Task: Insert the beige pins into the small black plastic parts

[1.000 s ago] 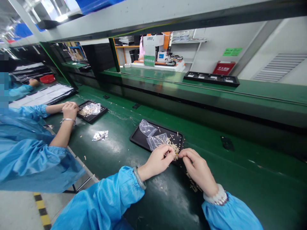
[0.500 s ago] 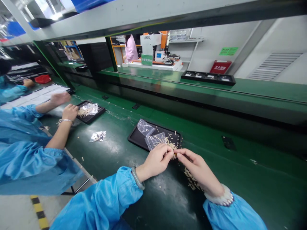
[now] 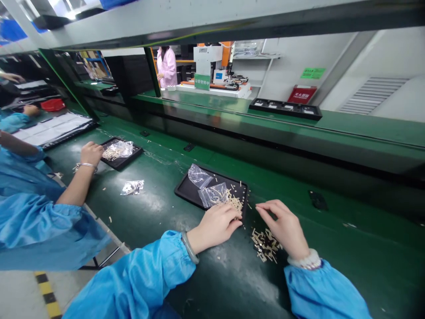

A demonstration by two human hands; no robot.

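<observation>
My left hand (image 3: 215,224) is at the near right edge of a black tray (image 3: 188,190), its fingers curled in against a heap of small pale strips (image 3: 235,200). Whatever those fingertips pinch is hidden. My right hand (image 3: 282,223) hovers right of the tray, thumb and forefinger pressed together at the tips; anything between them is too small to make out. Below it on the bench lies a loose pile of small pale and dark pieces (image 3: 265,244). Two clear plastic bags, one at the back (image 3: 199,176) and one nearer (image 3: 213,194), rest in the tray.
On the left, a co-worker's hand (image 3: 91,154) reaches to a second black tray (image 3: 122,163) with similar strips. A small plastic bag (image 3: 133,187) lies on the green bench (image 3: 159,212) between us. A long black tray (image 3: 285,109) sits on the raised ledge behind.
My hands have come apart: the right moved right, away from the left, uncovering the pile of pieces. My left hand stays by the tray. One of the co-worker's hands has drawn back.
</observation>
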